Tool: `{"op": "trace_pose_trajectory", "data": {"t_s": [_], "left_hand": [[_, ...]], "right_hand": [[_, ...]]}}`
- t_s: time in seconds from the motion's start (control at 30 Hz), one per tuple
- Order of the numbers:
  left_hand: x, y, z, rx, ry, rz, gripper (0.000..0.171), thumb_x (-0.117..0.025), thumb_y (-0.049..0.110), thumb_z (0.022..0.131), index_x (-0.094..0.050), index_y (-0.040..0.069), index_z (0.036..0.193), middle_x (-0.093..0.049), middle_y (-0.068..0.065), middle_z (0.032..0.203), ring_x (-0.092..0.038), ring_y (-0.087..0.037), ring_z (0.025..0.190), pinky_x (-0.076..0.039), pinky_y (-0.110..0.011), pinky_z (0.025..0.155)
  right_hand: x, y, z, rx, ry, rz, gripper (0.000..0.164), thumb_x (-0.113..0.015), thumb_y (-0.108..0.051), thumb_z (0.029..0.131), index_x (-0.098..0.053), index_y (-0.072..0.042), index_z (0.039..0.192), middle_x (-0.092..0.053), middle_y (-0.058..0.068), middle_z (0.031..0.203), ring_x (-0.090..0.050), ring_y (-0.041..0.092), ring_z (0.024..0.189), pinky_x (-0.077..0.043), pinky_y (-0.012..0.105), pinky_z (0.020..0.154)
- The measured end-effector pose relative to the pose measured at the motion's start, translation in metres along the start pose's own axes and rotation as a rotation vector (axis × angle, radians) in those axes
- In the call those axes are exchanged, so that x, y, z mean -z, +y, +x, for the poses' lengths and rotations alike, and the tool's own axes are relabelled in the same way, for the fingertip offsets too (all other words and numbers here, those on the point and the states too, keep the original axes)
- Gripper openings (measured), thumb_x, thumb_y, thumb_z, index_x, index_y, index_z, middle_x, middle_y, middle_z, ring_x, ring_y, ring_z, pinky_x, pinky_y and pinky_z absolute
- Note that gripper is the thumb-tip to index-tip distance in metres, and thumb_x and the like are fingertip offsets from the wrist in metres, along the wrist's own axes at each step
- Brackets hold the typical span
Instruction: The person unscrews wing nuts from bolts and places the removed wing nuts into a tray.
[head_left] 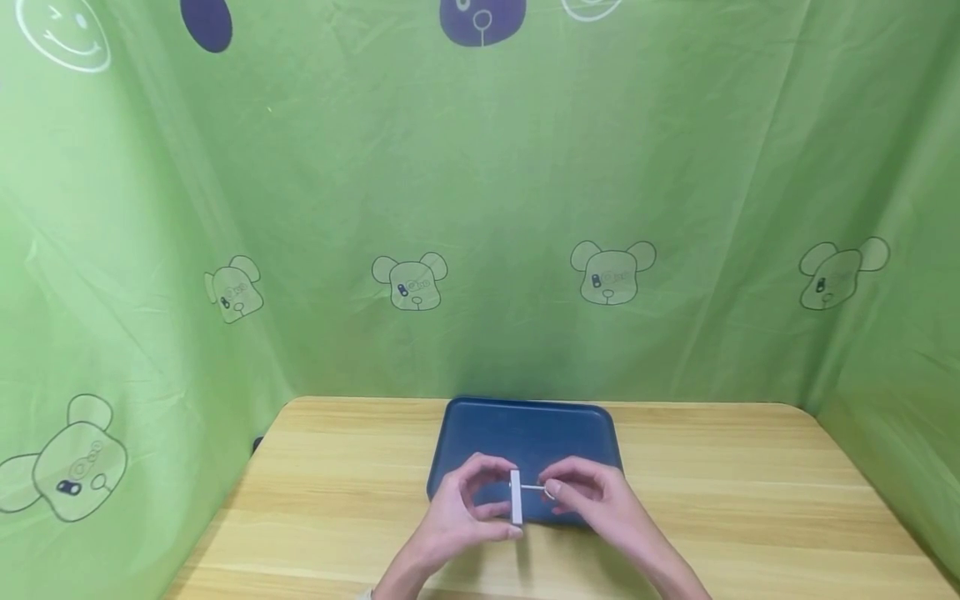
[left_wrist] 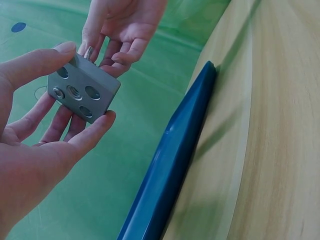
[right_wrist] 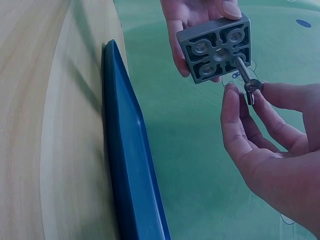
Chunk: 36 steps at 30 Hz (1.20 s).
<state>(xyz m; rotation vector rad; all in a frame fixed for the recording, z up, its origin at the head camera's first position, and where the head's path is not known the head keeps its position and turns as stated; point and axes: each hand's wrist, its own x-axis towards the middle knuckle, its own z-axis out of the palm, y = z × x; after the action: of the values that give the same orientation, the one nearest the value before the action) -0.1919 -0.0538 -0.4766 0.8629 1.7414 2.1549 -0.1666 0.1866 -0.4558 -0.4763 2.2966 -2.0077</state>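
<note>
Over the blue tray, my left hand [head_left: 461, 510] grips a small grey square metal block [left_wrist: 80, 78] by its edges, thumb on one side and fingertips on the other. Its flat face has several round holes, while ribs and ringed holes cover the opposite face in the right wrist view. A threaded wing screw [right_wrist: 243, 71] stands in a corner hole on the ribbed face, much of its shank showing outside. My right hand [head_left: 600, 497] pinches the screw's winged head [right_wrist: 253, 86] between thumb and fingertips. In the head view the block is upright, edge-on.
A shallow blue tray [head_left: 487, 427] lies on the light wood table [head_left: 337, 483], below and behind the hands. Green fabric [head_left: 510, 167] printed with bear heads hangs at the back and both sides.
</note>
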Motion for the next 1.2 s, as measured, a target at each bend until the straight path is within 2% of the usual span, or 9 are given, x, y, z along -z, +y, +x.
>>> {"op": "trace_pose_trajectory", "data": {"t_s": [0.17, 0.33, 0.53, 0.67, 0.8, 1.0, 1.2], "left_hand": [[-0.0007, -0.0004, 0.0002, 0.005, -0.006, -0.004, 0.067, -0.082, -0.014, 0.07, -0.056, -0.007, 0.131, -0.055, -0.018, 0.133, -0.053, -0.036, 0.127, -0.056, -0.051, 0.105], [-0.0006, -0.0013, -0.0002, 0.008, -0.01, -0.007, 0.066, -0.082, -0.014, 0.071, -0.056, -0.006, 0.131, -0.055, -0.019, 0.133, -0.055, -0.029, 0.126, -0.056, -0.05, 0.105], [-0.0008, -0.0019, 0.0, 0.012, -0.008, -0.004, 0.067, -0.082, -0.014, 0.07, -0.056, -0.007, 0.131, -0.052, -0.023, 0.135, -0.055, -0.03, 0.126, -0.056, -0.05, 0.105], [-0.0011, -0.0021, 0.0002, 0.014, -0.009, -0.003, 0.068, -0.082, -0.014, 0.07, -0.055, -0.008, 0.132, -0.053, -0.021, 0.134, -0.055, -0.029, 0.126, -0.056, -0.05, 0.105], [-0.0007, -0.0025, 0.0002, 0.007, -0.01, -0.004, 0.067, -0.082, -0.014, 0.07, -0.056, -0.006, 0.131, -0.055, -0.018, 0.133, -0.055, -0.029, 0.126, -0.056, -0.051, 0.105], [-0.0001, -0.0026, 0.0003, 0.015, -0.01, -0.005, 0.068, -0.082, -0.014, 0.07, -0.055, -0.007, 0.132, -0.055, -0.017, 0.134, -0.054, -0.033, 0.128, -0.055, -0.051, 0.105], [-0.0004, -0.0013, 0.0004, 0.022, -0.006, -0.006, 0.068, -0.082, -0.015, 0.069, -0.056, -0.006, 0.132, -0.055, -0.017, 0.133, -0.05, -0.041, 0.129, -0.056, -0.051, 0.105]], "right_hand": [[0.0014, 0.0007, 0.0003, 0.019, -0.006, -0.006, 0.026, -0.068, -0.013, 0.099, -0.067, 0.008, 0.115, -0.067, 0.028, 0.115, -0.073, 0.029, 0.098, -0.064, 0.048, 0.089], [0.001, 0.0014, -0.0002, 0.03, -0.02, 0.004, 0.029, -0.069, -0.012, 0.098, -0.065, 0.011, 0.116, -0.064, 0.034, 0.116, -0.073, 0.026, 0.099, -0.065, 0.043, 0.088], [0.0013, 0.0013, -0.0006, 0.039, -0.021, 0.008, 0.031, -0.072, -0.009, 0.095, -0.064, 0.012, 0.117, -0.064, 0.034, 0.117, -0.072, 0.026, 0.103, -0.064, 0.036, 0.091], [0.0012, 0.0011, -0.0009, 0.032, -0.017, -0.012, 0.03, -0.075, -0.008, 0.092, -0.066, 0.008, 0.116, -0.065, 0.031, 0.117, -0.072, 0.028, 0.104, -0.063, 0.029, 0.092], [0.0004, 0.0005, -0.0013, 0.049, -0.025, -0.01, 0.028, -0.076, -0.006, 0.09, -0.068, 0.005, 0.115, -0.067, 0.029, 0.115, -0.072, 0.028, 0.102, -0.063, 0.028, 0.091], [-0.0003, 0.0015, -0.0011, 0.106, -0.044, -0.011, 0.028, -0.075, -0.003, 0.09, -0.067, 0.008, 0.115, -0.069, 0.025, 0.111, -0.072, 0.028, 0.099, -0.063, 0.028, 0.09], [0.0008, 0.0045, -0.0005, 0.125, -0.053, -0.006, 0.027, -0.073, 0.001, 0.09, -0.066, 0.01, 0.114, -0.068, 0.028, 0.11, -0.073, 0.027, 0.098, -0.063, 0.028, 0.091]]}}
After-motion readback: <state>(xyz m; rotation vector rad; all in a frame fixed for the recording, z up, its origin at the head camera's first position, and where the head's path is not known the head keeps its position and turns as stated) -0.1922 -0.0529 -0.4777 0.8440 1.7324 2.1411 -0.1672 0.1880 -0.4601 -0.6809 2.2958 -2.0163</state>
